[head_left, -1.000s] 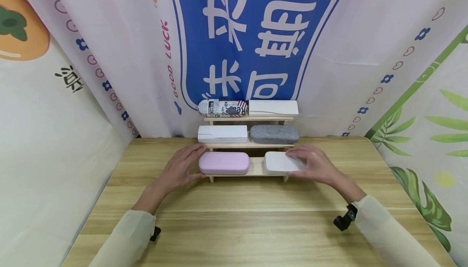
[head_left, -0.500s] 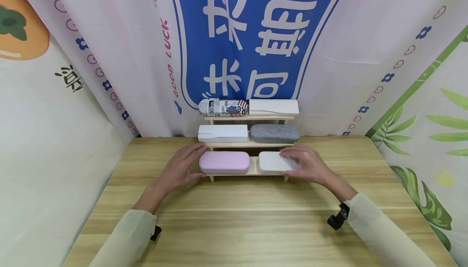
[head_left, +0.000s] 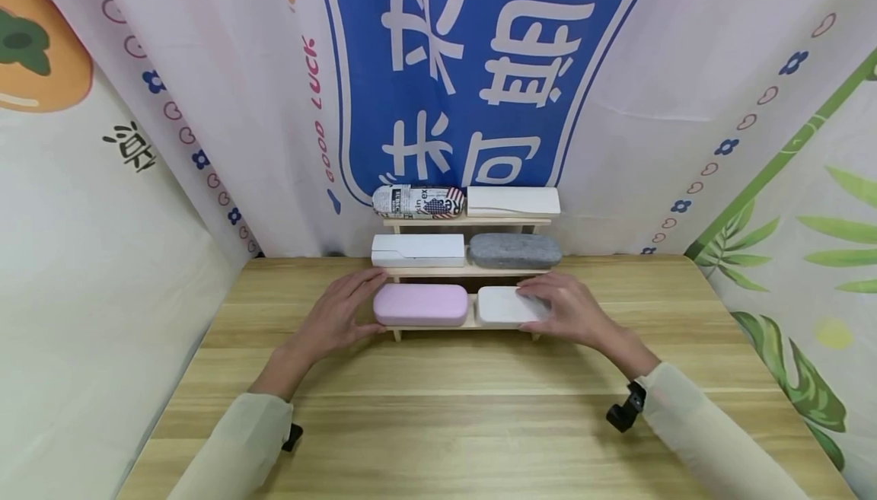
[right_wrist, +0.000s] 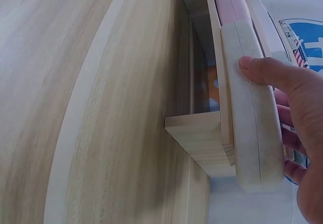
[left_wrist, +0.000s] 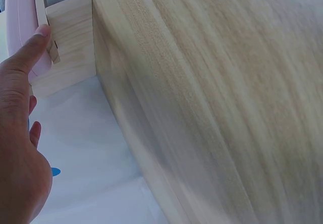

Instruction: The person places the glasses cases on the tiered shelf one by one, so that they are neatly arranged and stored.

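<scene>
My right hand (head_left: 565,310) pinches a white glasses case (head_left: 499,304), thumb in front and fingers behind. The case lies on the lowest step of a small three-tier wooden rack (head_left: 466,272). To its left, a narrow gap away, sits a pink glasses case (head_left: 420,304). At the rack's left end, my left hand (head_left: 336,313) grips the rack; in the left wrist view the thumb (left_wrist: 40,32) presses the step's edge beside the pink case. In the right wrist view the right thumb (right_wrist: 252,67) lies on the white case's seam.
On the middle step stand a white case (head_left: 416,251) and a grey felt case (head_left: 515,251). Up top are a newsprint-patterned case (head_left: 418,202) and a cream case (head_left: 512,202). A printed curtain (head_left: 617,180) hangs behind the wooden table (head_left: 445,416).
My right hand has slid the white glasses case leftward along the lowest step, narrowing the gap to the pink one. The left hand has stayed in place.
</scene>
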A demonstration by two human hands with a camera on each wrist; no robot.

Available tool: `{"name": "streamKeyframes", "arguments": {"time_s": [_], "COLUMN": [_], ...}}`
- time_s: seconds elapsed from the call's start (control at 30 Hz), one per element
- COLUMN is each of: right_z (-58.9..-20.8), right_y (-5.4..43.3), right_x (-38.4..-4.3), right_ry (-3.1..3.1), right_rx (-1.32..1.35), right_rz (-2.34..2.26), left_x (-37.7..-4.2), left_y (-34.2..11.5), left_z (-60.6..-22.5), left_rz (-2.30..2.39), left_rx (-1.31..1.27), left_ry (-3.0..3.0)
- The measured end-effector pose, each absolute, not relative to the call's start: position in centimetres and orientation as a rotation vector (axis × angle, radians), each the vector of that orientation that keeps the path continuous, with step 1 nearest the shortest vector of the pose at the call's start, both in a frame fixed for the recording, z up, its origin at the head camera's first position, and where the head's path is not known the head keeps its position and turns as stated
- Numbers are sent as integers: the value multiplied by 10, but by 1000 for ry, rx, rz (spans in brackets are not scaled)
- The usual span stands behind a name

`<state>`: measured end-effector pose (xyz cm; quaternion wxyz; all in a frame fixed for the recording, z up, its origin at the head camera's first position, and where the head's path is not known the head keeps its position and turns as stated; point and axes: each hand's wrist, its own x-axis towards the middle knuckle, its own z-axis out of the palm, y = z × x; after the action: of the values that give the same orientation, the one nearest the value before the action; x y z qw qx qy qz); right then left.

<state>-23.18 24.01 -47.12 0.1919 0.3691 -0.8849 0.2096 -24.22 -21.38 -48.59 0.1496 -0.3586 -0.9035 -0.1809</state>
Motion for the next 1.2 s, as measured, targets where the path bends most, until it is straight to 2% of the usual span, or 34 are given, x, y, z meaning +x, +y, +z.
{"name": "streamKeyframes", "arguments": {"time_s": [0.67, 1.2], "right_z": [-472, -472], "right_y": [236, 234], "right_x": [-235, -235], "right_ry": [-2418, -2417], "right_rx": [1156, 1146], "right_rz": [452, 459], "left_x": [-241, -242], "left_y": [-215, -213], "left_z": [-485, -485], "left_rz": [-504, -514], "left_rx": [-1032, -1039], "left_ry": [-2579, -2573]}}
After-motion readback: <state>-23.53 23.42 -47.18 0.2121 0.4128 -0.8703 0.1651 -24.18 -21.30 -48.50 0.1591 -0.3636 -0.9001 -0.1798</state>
